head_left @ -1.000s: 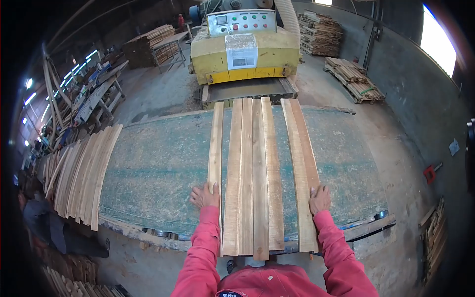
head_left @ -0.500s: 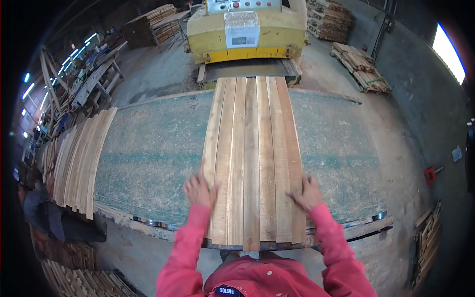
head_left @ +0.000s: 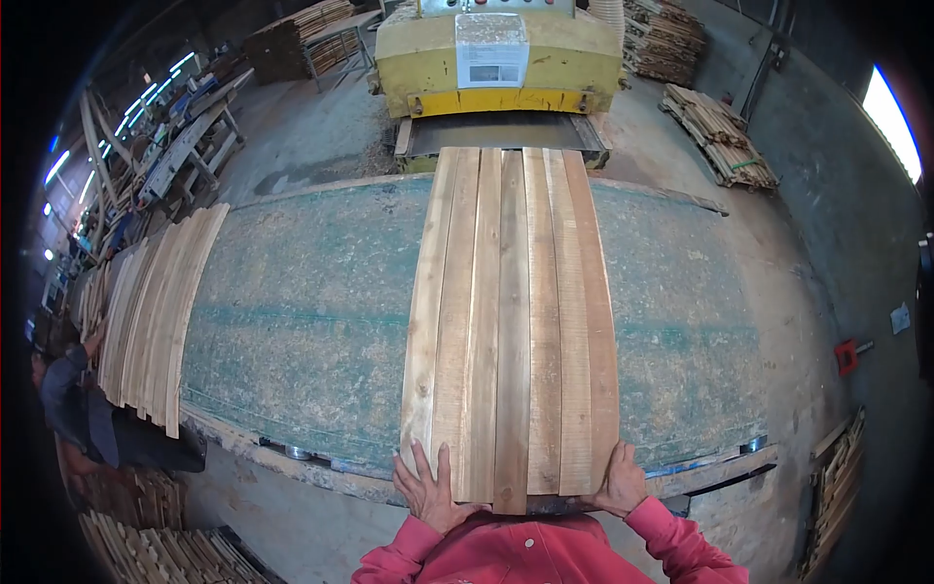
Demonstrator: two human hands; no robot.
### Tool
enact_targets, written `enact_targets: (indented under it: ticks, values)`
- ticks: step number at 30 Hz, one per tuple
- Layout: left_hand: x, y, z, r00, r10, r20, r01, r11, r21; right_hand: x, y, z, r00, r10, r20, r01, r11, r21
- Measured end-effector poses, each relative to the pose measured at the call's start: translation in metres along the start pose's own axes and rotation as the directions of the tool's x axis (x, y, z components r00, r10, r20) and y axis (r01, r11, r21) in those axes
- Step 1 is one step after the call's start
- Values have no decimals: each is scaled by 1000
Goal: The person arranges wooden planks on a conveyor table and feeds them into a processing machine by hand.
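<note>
Several long wooden boards [head_left: 513, 321] lie side by side in front of me, one darker board at the centre sticking out nearest my body. At their front left corner is my left hand [head_left: 433, 492], its fingers spread over the edge and its thumb along the board ends. My right hand [head_left: 621, 484] cups the front right corner, fingers together against the outer board's side and thumb across the ends. Beneath the boards is a worn green belt table [head_left: 302, 321]. Their far ends reach close to the mouth of a yellow machine [head_left: 409, 73].
A row of narrow boards [head_left: 161, 316] lies on the table's left end, where another person [head_left: 83, 414] in dark clothing is. Wood stacks [head_left: 720, 136] stand at the back right. A red tool [head_left: 848, 356] is by the right wall.
Both hands have slid back along the boards' sides to their near corners. The view has shifted a little, and the boards appear slightly farther right.
</note>
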State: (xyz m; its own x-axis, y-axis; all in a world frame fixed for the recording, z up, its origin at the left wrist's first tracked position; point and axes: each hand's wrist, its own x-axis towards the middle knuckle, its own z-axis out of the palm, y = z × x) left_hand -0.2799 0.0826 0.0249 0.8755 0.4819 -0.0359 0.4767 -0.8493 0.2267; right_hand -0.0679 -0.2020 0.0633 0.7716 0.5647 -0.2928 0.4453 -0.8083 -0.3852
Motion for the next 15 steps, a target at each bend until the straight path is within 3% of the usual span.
enact_targets:
  ticks: [5,8,15]
  values:
    - [21,-3,3,997,32,-67,-31,999,18,19,-6,-7,1000,16,-15,-16,999,-31]
    - [39,-2,5,995,21,-101,-16,998,55,37,5,-2,990,-79,-112,73,995,-61]
    - [103,-9,-3,952,54,-302,-72,996,-49,95,-8,-28,983,-77,-165,65,995,-82]
